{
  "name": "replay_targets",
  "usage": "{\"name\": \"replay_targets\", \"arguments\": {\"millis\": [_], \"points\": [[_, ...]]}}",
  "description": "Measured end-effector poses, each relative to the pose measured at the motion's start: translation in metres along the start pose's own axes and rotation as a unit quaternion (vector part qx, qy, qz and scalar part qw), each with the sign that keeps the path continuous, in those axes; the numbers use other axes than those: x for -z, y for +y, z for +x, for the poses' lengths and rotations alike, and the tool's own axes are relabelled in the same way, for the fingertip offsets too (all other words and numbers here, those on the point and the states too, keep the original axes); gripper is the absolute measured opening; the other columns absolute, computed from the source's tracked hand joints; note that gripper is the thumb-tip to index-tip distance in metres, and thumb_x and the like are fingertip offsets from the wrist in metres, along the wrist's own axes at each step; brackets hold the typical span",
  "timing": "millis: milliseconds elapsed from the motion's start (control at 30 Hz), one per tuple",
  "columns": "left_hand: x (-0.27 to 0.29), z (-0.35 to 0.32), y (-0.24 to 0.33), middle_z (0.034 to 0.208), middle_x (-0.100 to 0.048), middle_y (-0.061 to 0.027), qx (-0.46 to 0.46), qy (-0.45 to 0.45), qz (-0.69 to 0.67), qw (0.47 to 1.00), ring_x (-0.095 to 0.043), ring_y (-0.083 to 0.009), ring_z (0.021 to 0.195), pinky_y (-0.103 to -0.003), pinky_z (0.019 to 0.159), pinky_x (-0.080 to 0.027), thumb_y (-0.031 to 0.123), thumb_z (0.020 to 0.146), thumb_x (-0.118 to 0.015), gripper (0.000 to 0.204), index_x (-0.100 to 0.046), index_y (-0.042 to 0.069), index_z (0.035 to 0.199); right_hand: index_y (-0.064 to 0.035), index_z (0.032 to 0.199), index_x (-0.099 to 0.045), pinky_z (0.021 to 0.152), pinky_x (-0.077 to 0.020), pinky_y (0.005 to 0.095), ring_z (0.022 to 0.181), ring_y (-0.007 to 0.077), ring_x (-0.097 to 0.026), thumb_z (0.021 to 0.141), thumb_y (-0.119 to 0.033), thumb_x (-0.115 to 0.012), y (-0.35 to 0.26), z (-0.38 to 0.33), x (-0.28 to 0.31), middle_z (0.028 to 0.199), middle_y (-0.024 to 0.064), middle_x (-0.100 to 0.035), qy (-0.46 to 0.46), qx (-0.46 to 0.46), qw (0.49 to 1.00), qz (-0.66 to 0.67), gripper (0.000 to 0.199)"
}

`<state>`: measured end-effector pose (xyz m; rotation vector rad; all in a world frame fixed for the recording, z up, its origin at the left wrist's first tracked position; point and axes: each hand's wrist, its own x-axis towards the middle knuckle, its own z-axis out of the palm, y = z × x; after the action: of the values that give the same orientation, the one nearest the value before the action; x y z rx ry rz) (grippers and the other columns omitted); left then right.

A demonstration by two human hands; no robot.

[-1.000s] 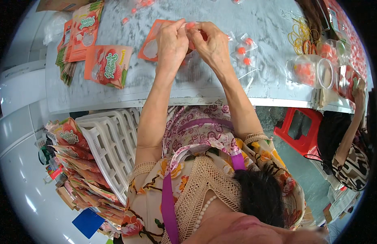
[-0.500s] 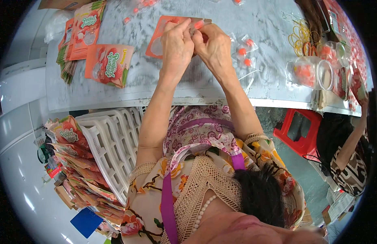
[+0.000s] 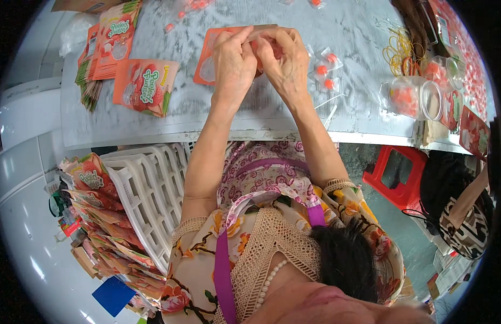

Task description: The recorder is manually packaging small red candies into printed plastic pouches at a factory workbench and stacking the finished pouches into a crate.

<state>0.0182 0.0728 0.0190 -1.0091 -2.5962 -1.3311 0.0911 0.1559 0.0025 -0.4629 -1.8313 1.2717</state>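
Scuffed grey-blue desk [image 3: 180, 121] fills the top half of the frame, with white crates [image 3: 139, 183] below it on the left and a red stool [image 3: 396, 178] on the right.

So, hands first. Left hand [image 3: 232, 67] is back-up at the top centre, half open, index finger reaching along the top of an orange pouch [image 3: 205, 54]. Right hand [image 3: 285, 62] sits right beside it, more curled, with something pinkish-red showing between thumb and fingers. Both are on the pouch, but fingers block the view, so I can't tell if either one is really pinching it or what that reddish bit is.

Pouch itself is top centre on the desk, mostly under the hands, its left part poking out: flat orange with a pale rounded patch near the bottom.

As for labels, the loose pouch [image 3: 146, 86] at upper left has big white lettering on green running sideways, plus fruit pictures and a smaller yellow line of text. Pouch stack [image 3: 112, 43] behind it carries the same kind of title and art.

Right of the hands there's a little bunch of clear-wrapped red candies [image 3: 323, 70]. Farther right: tangled yellow rubber bands [image 3: 395, 51] and a clear jar [image 3: 415, 97] on its side with red pieces inside.
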Motion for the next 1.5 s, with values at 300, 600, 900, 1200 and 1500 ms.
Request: {"name": "replay_targets", "arguments": {"millis": [300,600,900,1200,1500], "points": [[-0.004,0.002,0.004,0.093,-0.06,-0.021,0.017,0.008,-0.038,0.999,-0.06,-0.0338,0.089,-0.041,0.081,-0.047,0.008,0.089,-0.054,0.027,-0.068,0.0,0.112,0.0035,0.089,-0.061,0.069,-0.0527,0.0338,0.083,0.0267,-0.06,0.079,-0.001,-0.056,0.001,0.0,-0.001,0.105,0.0195,-0.058,0.023,0.007,1.0,-0.003,0.012],[0.0,-0.003,0.023,0.095,-0.061,-0.0207,-0.022,-0.016,-0.019,0.999,-0.062,-0.0354,0.085,-0.041,0.074,-0.05,0.004,0.09,-0.054,0.023,-0.065,-0.003,0.108,0.0001,0.112,-0.056,0.098,-0.0384,0.0447,0.102,0.0334,-0.055,0.08,0.005,-0.051,-0.003,0.013,0.004,0.108,0.0181,-0.061,0.021,0.087,0.994,-0.065,0.033],[0.006,-0.002,0.031,0.092,-0.061,-0.023,-0.121,-0.052,0.027,0.991,-0.06,-0.0385,0.086,-0.043,0.075,-0.049,-0.001,0.084,-0.051,0.027,-0.065,-0.006,0.106,0.0002,0.134,-0.045,0.077,-0.0503,0.0395,0.088,0.0319,-0.064,0.096,-0.026,-0.053,0.029,0.038,-0.012,0.098,0.0225,-0.065,0.064,0.062,0.978,-0.188,0.047],[0.029,0.013,0.047,0.087,-0.062,-0.0254,-0.032,-0.035,0.008,0.999,-0.063,-0.0397,0.085,-0.041,0.078,-0.05,0.008,0.085,-0.053,0.028,-0.068,-0.002,0.106,0.0024,0.137,-0.041,0.11,-0.0294,0.0403,0.131,0.0365,-0.041,0.098,-0.037,-0.047,-0.011,0.048,-0.015,0.141,0.0248,-0.043,0.018,0.062,0.994,-0.091,0.056],[0.138,0.043,-0.01,0.099,-0.069,-0.0064,0.116,0.097,-0.139,0.979,-0.06,-0.0089,0.079,-0.023,0.069,-0.048,0.015,0.09,-0.061,0.035,-0.063,-0.002,0.12,-0.0071,0.124,-0.058,0.1,-0.0407,0.0447,0.12,0.0358,-0.05,0.086,-0.037,-0.064,0.04,0.011,-0.017,0.126,0.0163,-0.058,-0.135,0.138,0.973,-0.13,0.049]]}}
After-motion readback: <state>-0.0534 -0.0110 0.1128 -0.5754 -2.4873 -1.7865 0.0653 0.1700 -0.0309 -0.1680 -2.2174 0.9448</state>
